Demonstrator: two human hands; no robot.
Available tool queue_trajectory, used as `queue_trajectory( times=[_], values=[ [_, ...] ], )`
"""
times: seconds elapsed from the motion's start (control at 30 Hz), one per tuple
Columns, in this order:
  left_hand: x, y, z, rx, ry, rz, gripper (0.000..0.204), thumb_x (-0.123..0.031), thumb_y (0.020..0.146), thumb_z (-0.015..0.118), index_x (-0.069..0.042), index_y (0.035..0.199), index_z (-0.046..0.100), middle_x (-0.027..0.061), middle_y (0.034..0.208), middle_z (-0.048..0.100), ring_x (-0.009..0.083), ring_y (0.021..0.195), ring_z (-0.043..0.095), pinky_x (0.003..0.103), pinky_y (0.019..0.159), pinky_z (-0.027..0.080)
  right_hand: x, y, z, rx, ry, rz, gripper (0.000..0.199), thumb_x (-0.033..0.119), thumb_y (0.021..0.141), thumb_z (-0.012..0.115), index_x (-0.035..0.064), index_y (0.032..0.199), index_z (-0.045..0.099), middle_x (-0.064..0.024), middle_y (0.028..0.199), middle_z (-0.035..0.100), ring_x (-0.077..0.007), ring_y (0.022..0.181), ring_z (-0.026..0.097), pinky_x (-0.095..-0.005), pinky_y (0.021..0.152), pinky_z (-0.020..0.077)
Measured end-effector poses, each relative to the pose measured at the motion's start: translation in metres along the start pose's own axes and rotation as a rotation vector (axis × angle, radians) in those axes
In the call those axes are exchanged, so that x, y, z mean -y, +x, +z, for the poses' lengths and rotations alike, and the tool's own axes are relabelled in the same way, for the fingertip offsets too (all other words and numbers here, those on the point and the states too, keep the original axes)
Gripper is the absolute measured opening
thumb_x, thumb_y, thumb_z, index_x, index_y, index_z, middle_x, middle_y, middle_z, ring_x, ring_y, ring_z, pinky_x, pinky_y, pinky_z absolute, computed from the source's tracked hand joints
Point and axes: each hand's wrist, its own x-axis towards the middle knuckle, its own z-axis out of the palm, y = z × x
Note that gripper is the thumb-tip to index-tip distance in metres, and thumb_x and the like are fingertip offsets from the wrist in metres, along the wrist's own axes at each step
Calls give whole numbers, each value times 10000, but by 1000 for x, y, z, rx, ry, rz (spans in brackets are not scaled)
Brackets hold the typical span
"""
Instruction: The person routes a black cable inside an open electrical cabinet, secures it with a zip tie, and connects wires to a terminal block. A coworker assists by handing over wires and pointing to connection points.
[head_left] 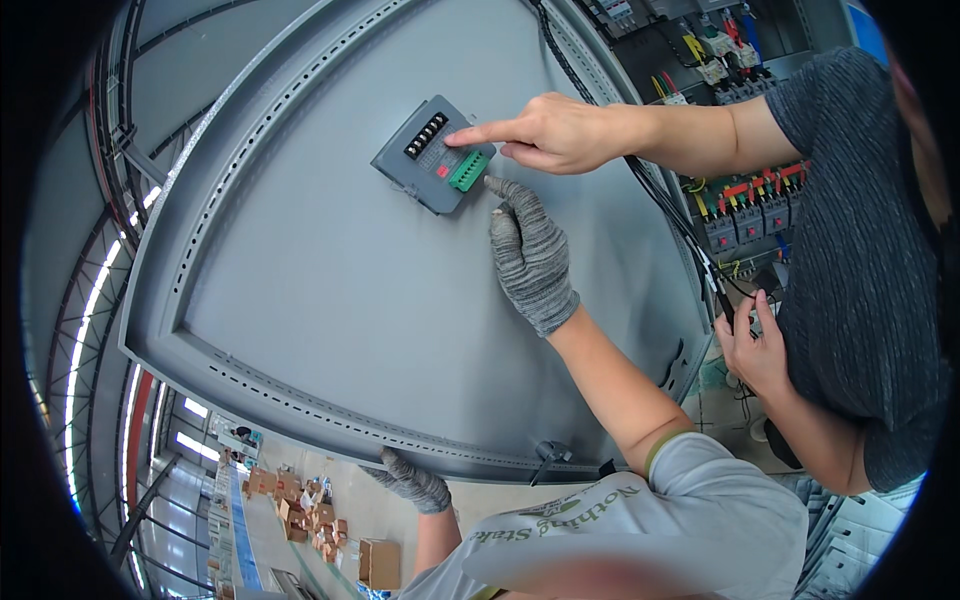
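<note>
A dark grey meter module (412, 150) is fixed to the inner face of a large grey cabinet door (330, 290). It carries a black terminal strip, a red spot and a green terminal block (467, 171). My right hand (532, 258), in a grey knit glove, is just below the green block, index finger stretched toward it and other fingers bent, nothing held. At the door's lower rim my left hand (413, 482), gloved alike, grips the edge; some fingers are hidden. A co-worker's bare hand (565, 135) points a finger at the module's face.
On the right stands the co-worker in a dark shirt (850, 270), whose other hand (757, 350) is at a black cable bundle (690, 235). Behind are breakers (745, 222) and coloured wires inside the cabinet. Cardboard boxes (380, 563) lie on the floor below. A latch (550, 455) juts from the door rim.
</note>
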Motion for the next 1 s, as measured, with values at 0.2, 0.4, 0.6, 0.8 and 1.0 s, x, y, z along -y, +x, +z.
queue_trajectory(
  times=[0.2, 0.4, 0.6, 0.8, 1.0],
  values=[
    [5, 1, -3, 0, -40, 4, 691, -382, 981, 499, -23, 1500, 218, 136, 1517, 282, 256, 1352, 321, 409, 1141, 244, -7, -7, 6, 8, 86, 11, 292, 120, 937, 527, 60, 1218, 580, -148, 1025, 645, -296, 875, 653, -364, 782, 525],
    [6, 1, -5, 8, -14, 10, 701, -384, 977, 509, -32, 1503, 210, 131, 1514, 288, 252, 1350, 324, 408, 1139, 249, -9, -6, 10, 2, 115, -6, 287, 91, 921, 533, 40, 1199, 577, -137, 979, 624, -280, 872, 644, -356, 793, 524],
    [4, 0, -2, 8, -90, -9, 687, -364, 977, 520, -35, 1502, 222, 129, 1518, 286, 253, 1348, 331, 403, 1142, 245, -11, -8, 11, -12, 141, 5, 283, 78, 912, 538, 38, 1190, 579, -140, 1010, 626, -282, 899, 643, -357, 797, 524],
    [5, -1, -4, 5, -76, -8, 671, -343, 985, 508, -30, 1503, 219, 128, 1528, 276, 252, 1357, 323, 402, 1145, 242, -15, -9, 11, -14, 123, 13, 275, 89, 915, 547, 40, 1183, 582, -141, 1037, 631, -288, 913, 644, -360, 807, 526],
    [6, 0, -4, 1, -86, -7, 690, -354, 986, 504, -21, 1507, 198, 131, 1536, 261, 257, 1366, 310, 405, 1149, 233, -16, -9, 10, -24, 70, -38, 270, 99, 922, 542, 31, 1181, 577, -152, 1070, 622, -303, 952, 639, -353, 835, 523]
  ],
)
